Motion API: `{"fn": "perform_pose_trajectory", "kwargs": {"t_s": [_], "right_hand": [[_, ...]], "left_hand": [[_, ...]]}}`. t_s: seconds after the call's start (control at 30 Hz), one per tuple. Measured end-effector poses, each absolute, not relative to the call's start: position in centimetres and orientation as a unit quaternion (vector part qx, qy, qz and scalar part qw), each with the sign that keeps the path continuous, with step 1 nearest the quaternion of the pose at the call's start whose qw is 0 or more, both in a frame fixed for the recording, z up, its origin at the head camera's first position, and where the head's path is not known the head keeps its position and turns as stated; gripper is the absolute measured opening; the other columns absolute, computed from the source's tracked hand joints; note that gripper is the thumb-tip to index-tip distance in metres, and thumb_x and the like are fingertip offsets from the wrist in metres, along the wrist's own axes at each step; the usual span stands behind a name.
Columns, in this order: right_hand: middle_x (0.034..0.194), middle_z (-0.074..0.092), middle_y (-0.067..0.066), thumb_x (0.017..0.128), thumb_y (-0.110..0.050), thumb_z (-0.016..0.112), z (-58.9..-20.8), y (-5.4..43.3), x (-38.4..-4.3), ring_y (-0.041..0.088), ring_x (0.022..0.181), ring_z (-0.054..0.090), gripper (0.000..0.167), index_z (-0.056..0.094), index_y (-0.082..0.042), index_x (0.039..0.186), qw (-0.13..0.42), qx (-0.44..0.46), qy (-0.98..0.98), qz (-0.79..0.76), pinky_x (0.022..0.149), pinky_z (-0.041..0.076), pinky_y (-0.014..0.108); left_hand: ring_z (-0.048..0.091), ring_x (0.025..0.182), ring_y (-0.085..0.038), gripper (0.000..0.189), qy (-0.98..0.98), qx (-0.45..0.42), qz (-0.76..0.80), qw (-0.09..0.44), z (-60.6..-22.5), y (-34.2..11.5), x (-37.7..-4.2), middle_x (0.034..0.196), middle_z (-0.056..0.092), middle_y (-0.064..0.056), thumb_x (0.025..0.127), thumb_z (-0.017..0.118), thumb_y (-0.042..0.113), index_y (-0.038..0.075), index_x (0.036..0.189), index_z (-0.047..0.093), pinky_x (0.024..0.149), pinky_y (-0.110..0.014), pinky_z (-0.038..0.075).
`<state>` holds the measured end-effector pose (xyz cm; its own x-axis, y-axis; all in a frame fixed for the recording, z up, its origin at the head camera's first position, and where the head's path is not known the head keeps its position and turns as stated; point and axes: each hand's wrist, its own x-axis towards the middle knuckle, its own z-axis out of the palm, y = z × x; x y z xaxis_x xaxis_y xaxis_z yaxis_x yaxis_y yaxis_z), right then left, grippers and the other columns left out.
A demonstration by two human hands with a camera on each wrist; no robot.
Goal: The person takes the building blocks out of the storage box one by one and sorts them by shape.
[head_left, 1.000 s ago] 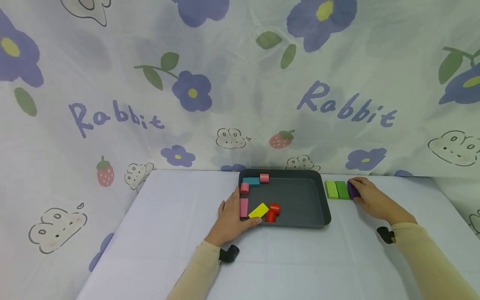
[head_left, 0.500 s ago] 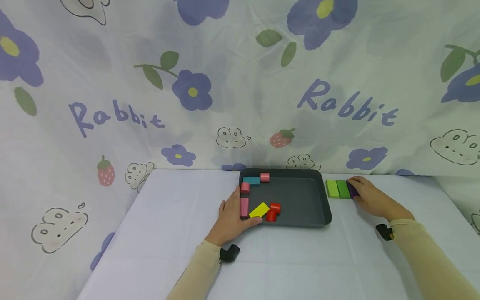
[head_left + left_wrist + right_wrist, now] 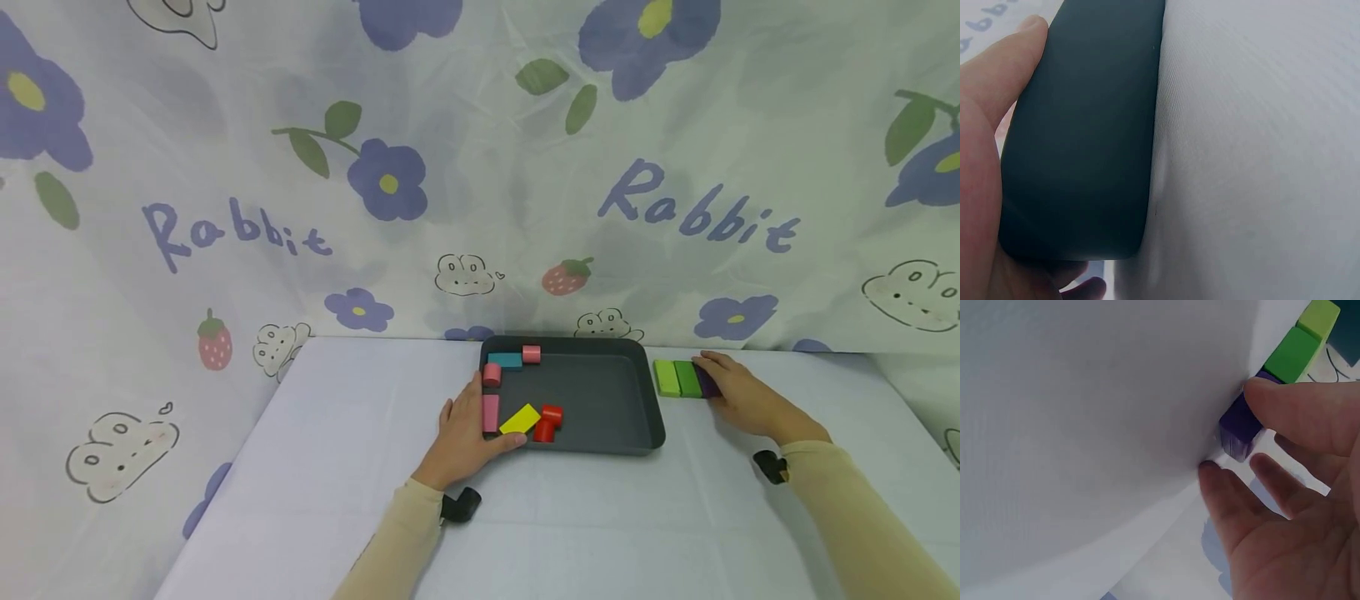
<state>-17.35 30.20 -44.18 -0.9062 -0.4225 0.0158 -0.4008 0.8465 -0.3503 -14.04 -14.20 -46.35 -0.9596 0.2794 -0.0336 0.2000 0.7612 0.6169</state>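
Note:
My left hand [image 3: 457,437] grips the front left corner of the dark grey tray [image 3: 607,408]. Its fingers lie along the tray's left side and its thumb lies over the front rim; in the left wrist view the tray's outer wall [image 3: 1085,137] fills the middle. My right hand [image 3: 746,404] holds a purple block [image 3: 1242,419] on the white table, thumb on its near end. A green block [image 3: 1292,355] stands beside the purple one, and a lime green block [image 3: 666,378] forms the row's left end, close to the tray.
Inside the tray are a blue block [image 3: 506,360], a yellow block [image 3: 521,419], a pink block [image 3: 491,412], two pink cylinders and two red cylinders [image 3: 552,415]. Behind the table [image 3: 600,533] hangs a patterned cloth [image 3: 480,167].
The purple block has shifted slightly and now lies more in line with the green block. My right fingers have moved slightly with it. The left hand and tray hold their place.

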Motion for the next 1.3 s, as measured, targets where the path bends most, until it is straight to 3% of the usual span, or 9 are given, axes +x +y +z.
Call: {"fn": "perform_pose_trajectory", "kwargs": {"t_s": [0.33,0.87,1.3], "right_hand": [[0.147,0.029,0.041,0.086,0.010,0.063,-42.8,29.7,-16.8,0.063,0.130,0.031,0.062,0.038,0.016,0.142,0.026,-0.194,0.964,-0.182,0.103,0.031,0.072],[0.147,0.032,0.038,0.089,0.009,0.063,-41.0,26.1,-16.1,0.059,0.130,0.035,0.063,0.036,0.011,0.146,-0.027,-0.209,0.961,-0.181,0.101,0.037,0.070],[0.151,0.031,0.034,0.094,-0.003,0.067,-40.2,22.1,-15.4,0.054,0.134,0.035,0.065,0.036,0.008,0.149,-0.030,-0.194,0.961,-0.197,0.102,0.038,0.067]], "left_hand": [[0.022,0.150,-0.032,0.119,0.936,0.127,0.323,0.062,-46.3,-14.2,-14.0,0.166,0.019,-0.012,0.081,0.071,0.065,0.008,0.162,0.005,0.119,-0.063,0.005],[0.023,0.150,-0.032,0.119,0.936,0.126,0.323,0.063,-46.4,-14.2,-14.1,0.166,0.020,-0.013,0.081,0.071,0.065,0.007,0.162,0.005,0.119,-0.063,0.005],[0.023,0.150,-0.032,0.119,0.937,0.127,0.320,0.062,-46.4,-14.2,-14.1,0.166,0.020,-0.013,0.081,0.070,0.066,0.008,0.162,0.005,0.119,-0.063,0.005]]}}
